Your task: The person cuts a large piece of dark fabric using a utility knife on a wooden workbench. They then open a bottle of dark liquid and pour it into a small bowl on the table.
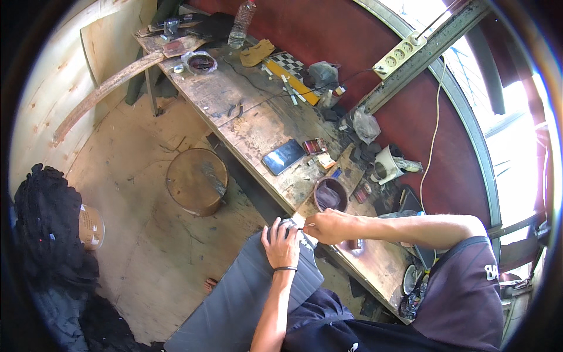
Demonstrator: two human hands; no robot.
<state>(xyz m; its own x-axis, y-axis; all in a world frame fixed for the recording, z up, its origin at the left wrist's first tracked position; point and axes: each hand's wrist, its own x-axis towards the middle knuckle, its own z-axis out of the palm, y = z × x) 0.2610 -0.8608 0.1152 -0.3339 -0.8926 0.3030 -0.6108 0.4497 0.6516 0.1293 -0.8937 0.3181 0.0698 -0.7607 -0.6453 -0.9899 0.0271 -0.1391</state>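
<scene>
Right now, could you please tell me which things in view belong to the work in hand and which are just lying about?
Part of the work:
grey sheet, with the left hand on its upper end and the right hand close beside
brown bowl, perhaps, being near

Apparently lying about:
phone
clear bottle
chequered board

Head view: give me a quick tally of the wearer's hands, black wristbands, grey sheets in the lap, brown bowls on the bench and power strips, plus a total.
Hands: 2 (left hand, right hand)
Black wristband: 1
Grey sheet: 1
Brown bowls: 2 (near bowl, far bowl)
Power strip: 1
Total: 7
</scene>
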